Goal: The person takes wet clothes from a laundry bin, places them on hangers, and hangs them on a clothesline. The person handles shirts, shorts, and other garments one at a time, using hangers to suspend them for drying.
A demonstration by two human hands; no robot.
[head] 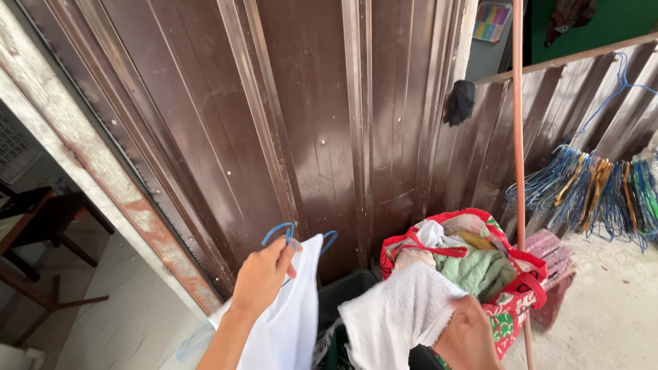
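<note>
Hands (260,277) (469,336) hold hanger (291,236), white towel (397,312)

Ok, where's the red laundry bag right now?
In the head view the red laundry bag sits low and right of centre, against the brown metal wall, just beyond the right hand holding a white towel.

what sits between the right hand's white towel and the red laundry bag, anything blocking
Nothing visible does. The right hand holds the white towel just in front of the red laundry bag, whose open top shows only clothes; the left hand grips a blue hanger off to the side.
</note>
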